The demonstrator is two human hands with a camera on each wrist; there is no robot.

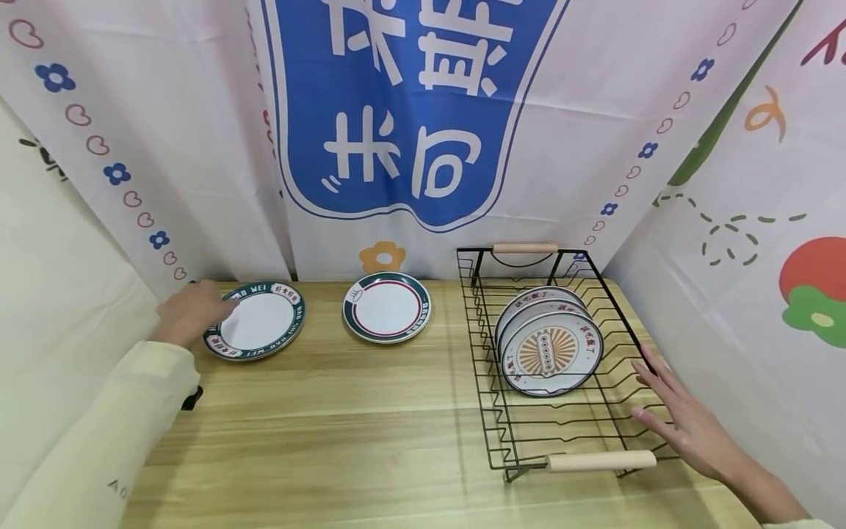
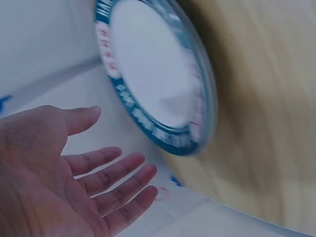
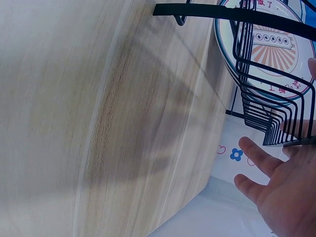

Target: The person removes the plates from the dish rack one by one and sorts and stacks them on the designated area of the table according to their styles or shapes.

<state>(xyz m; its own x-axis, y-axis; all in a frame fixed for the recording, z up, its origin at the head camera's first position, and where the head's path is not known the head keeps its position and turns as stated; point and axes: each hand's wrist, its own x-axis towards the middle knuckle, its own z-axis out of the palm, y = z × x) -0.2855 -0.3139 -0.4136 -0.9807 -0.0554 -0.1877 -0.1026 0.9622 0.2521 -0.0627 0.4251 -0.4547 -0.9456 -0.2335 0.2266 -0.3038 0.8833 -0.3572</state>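
Our left hand (image 1: 192, 312) holds nothing: in the left wrist view the thumb and fingers are extended and loosely spread, and a gap shows between them and the green-rimmed plate (image 1: 258, 323). That plate lies face up right beside the fingertips, at the back of the wooden table (image 1: 317, 441). We cannot tell whether a second plate lies under it. From the head view alone, contact at the rim is hard to judge, since the fingertips overlap it.

To the right of this hand, past the green-rimmed plate, a smaller plate (image 1: 386, 308) with a red ring lies flat, well apart from our fingers. Farther right stands the black wire rack (image 3: 207, 11), holding patterned plates (image 1: 551, 356), three as far as we can count, leaning one behind another. Our right hand (image 1: 684, 422) is at the rack's right side, fingers spread and gripping nothing; we cannot tell whether it touches the wires.

We judge the step in hand to be reaching for the green-rimmed plate. The next move would call for getting the left fingers under its outer edge, the thumb over the rim, and then pinching it level.
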